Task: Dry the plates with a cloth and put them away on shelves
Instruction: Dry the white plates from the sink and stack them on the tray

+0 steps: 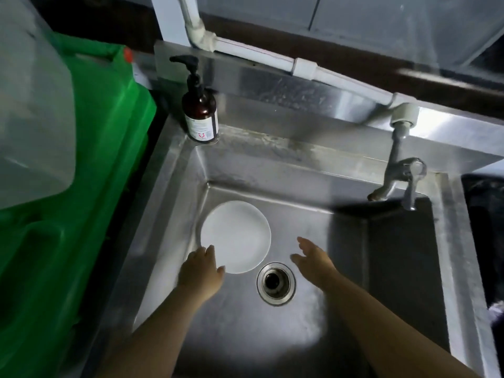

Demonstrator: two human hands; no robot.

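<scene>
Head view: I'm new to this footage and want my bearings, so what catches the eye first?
A white plate lies flat on the bottom of a steel sink, left of the drain. The left hand touches the plate's near edge, while the right hand hovers open over the drain's right side. A brown pump bottle stands on the sink's far-left corner, and a tap juts over the right side.

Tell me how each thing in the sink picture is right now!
Round white plate: lying flat on the sink floor, left of the drain.
Steel sink: no standing water seen.
Round metal drain: unplugged.
Grey metal tap: no water running.
Brown pump bottle: upright on the sink's back left corner.
Left hand: touching the plate's near rim.
Right hand: open, holding nothing.
</scene>
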